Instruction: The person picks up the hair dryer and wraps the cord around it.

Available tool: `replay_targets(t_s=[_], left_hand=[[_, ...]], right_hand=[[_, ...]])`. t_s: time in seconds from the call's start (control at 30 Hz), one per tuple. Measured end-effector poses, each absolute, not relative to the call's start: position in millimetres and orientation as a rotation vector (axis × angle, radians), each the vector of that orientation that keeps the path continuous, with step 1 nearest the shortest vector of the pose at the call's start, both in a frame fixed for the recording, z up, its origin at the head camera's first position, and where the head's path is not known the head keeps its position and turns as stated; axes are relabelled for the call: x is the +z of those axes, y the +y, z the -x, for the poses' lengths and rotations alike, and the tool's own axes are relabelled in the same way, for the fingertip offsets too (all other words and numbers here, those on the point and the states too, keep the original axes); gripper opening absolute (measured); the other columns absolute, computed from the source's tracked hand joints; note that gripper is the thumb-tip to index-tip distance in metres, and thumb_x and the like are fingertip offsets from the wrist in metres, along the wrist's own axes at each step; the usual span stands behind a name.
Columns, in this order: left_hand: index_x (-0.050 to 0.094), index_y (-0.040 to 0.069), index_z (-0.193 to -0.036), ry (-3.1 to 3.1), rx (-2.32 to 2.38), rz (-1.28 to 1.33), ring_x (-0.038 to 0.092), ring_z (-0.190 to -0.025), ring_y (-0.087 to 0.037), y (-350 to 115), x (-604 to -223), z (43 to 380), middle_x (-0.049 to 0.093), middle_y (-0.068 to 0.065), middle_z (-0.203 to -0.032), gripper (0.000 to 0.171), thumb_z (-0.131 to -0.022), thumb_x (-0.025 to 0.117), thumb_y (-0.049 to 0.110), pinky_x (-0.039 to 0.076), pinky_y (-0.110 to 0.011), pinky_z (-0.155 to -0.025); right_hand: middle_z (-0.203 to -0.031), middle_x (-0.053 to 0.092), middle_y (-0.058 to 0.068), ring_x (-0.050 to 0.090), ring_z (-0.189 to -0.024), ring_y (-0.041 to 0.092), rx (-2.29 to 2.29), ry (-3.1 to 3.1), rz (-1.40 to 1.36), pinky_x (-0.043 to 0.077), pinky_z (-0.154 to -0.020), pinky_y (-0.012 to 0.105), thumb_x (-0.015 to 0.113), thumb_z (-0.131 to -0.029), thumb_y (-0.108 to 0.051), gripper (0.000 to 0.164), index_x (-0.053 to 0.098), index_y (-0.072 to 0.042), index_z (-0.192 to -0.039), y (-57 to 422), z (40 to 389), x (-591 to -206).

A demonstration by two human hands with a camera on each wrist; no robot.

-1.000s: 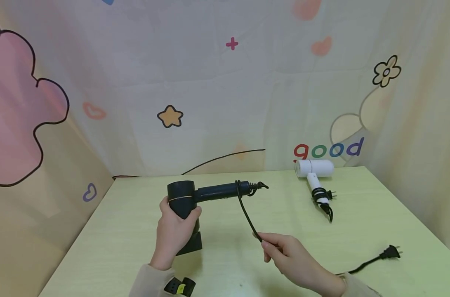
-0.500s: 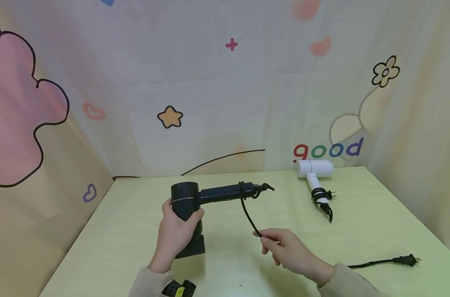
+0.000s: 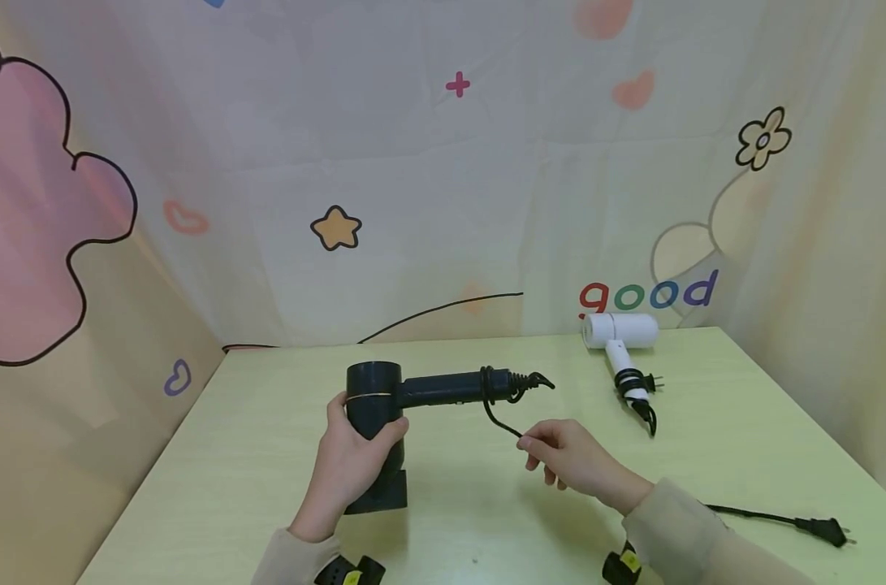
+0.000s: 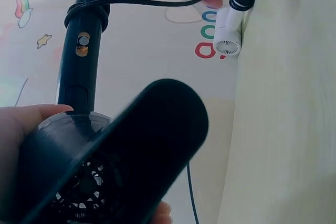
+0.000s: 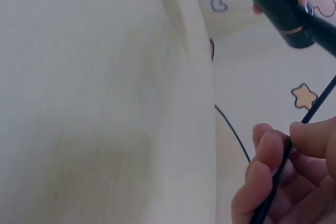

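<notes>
My left hand (image 3: 355, 467) grips the barrel of a dark hair dryer (image 3: 443, 388), held up over the table with its handle pointing right. A flat nozzle (image 3: 387, 491) sits at the barrel's lower end. The black power cord (image 3: 495, 418) loops around the handle near its tip. My right hand (image 3: 577, 459) pinches that cord between thumb and fingers, right of the handle. In the right wrist view the cord (image 5: 281, 169) runs across the curled fingers. The left wrist view shows the cord's coil (image 4: 86, 13) and a switch (image 4: 83, 40) on the handle.
A white hair dryer (image 3: 625, 331), its black cord wound around the handle, lies at the table's back right. The dark cord's plug (image 3: 823, 530) trails past my right sleeve (image 3: 691, 528). A printed curtain (image 3: 443, 179) stands behind the pale table (image 3: 245, 455).
My left hand and the dark dryer have shifted slightly right and down. My right hand has risen, closer to the handle, and the cord bends more. The plug has swung right and down.
</notes>
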State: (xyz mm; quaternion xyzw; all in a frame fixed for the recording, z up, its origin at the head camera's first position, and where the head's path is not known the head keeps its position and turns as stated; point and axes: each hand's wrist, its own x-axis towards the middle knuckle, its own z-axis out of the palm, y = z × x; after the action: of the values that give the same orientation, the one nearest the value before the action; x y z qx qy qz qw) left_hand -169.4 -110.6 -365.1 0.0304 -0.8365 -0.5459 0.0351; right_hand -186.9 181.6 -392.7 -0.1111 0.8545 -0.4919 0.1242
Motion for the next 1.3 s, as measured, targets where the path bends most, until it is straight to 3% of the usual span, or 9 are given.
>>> replay_targets(t_s=[0.37, 0.6, 0.87, 1.13, 1.3], left_hand=[[0.010, 0.006, -0.148, -2.592, -1.718, -0.048, 0.066, -0.083, -0.023, -109, -366, 169, 0.060, -0.019, -0.109, 0.096, -0.081, 0.070, 0.040, 0.054, -0.041, -0.069], [0.014, 0.009, -0.147, -2.630, -1.739, -0.021, 0.066, -0.078, -0.021, -108, -366, 170, 0.061, -0.017, -0.106, 0.092, -0.080, 0.072, 0.037, 0.054, -0.039, -0.068], [0.014, 0.012, -0.147, -2.662, -1.783, 0.059, 0.066, -0.079, -0.021, -108, -365, 168, 0.062, -0.017, -0.106, 0.093, -0.079, 0.073, 0.036, 0.055, -0.039, -0.067], [0.020, 0.015, -0.145, -2.677, -1.717, 0.157, 0.066, -0.073, -0.019, -109, -369, 167, 0.065, -0.013, -0.100, 0.092, -0.076, 0.076, 0.034, 0.054, -0.037, -0.062], [0.021, 0.013, -0.144, -2.707, -1.583, 0.212, 0.065, -0.073, -0.018, -107, -372, 166, 0.065, -0.012, -0.100, 0.091, -0.075, 0.077, 0.035, 0.053, -0.037, -0.064]], right_hand=[[-0.079, 0.063, 0.010, 0.051, -0.057, 0.016, -1.362, 2.613, 0.234, 0.048, -0.054, 0.029, 0.056, -0.095, -0.027, 0.024, 0.064, -0.004, -0.100, 192, 209, -382], [-0.072, 0.062, 0.006, 0.052, -0.055, 0.014, -1.315, 2.707, 0.286, 0.048, -0.051, 0.027, 0.054, -0.094, -0.009, 0.014, 0.063, 0.001, -0.096, 197, 216, -372], [-0.074, 0.058, 0.003, 0.049, -0.061, 0.015, -1.285, 2.770, 0.356, 0.043, -0.054, 0.028, 0.057, -0.094, -0.033, 0.031, 0.065, -0.003, -0.095, 201, 222, -364], [-0.073, 0.055, 0.007, 0.048, -0.058, 0.017, -1.246, 2.824, 0.380, 0.045, -0.052, 0.027, 0.058, -0.094, -0.034, 0.030, 0.063, -0.004, -0.094, 203, 222, -349], [-0.073, 0.054, 0.005, 0.047, -0.065, 0.019, -1.212, 2.883, 0.390, 0.042, -0.056, 0.029, 0.059, -0.093, -0.033, 0.028, 0.064, -0.006, -0.095, 202, 219, -336]])
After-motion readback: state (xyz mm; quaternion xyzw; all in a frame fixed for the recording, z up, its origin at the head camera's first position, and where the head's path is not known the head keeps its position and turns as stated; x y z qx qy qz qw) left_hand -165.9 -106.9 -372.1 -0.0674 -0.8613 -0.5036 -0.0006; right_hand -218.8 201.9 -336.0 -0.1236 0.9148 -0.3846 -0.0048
